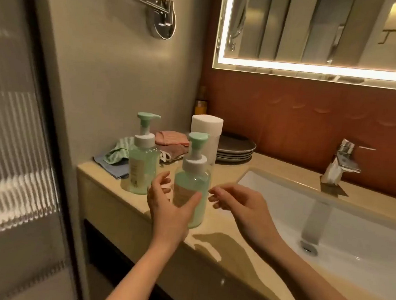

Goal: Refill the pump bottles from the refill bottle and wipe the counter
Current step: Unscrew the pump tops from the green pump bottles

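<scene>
The left hand (170, 205) is open, fingers spread beside the near bottle (192, 185) and thumb across its front; whether it touches, I cannot tell. The right hand (240, 206) hovers just right of that bottle, fingers loosely curled, holding nothing. Both pump bottles stand upright on the counter (219, 247), the far bottle (141, 166) behind and left. Cloths (169, 139), a white container (206, 129) and 4 or so stacked plates (236, 147) lie behind, left of the sink (352, 235).

The near pump bottle (192, 185) and far pump bottle (142, 164) stand on the counter (219, 247) left of the sink (352, 235), with cloths (171, 139) and stacked plates (235, 148) behind them.
</scene>
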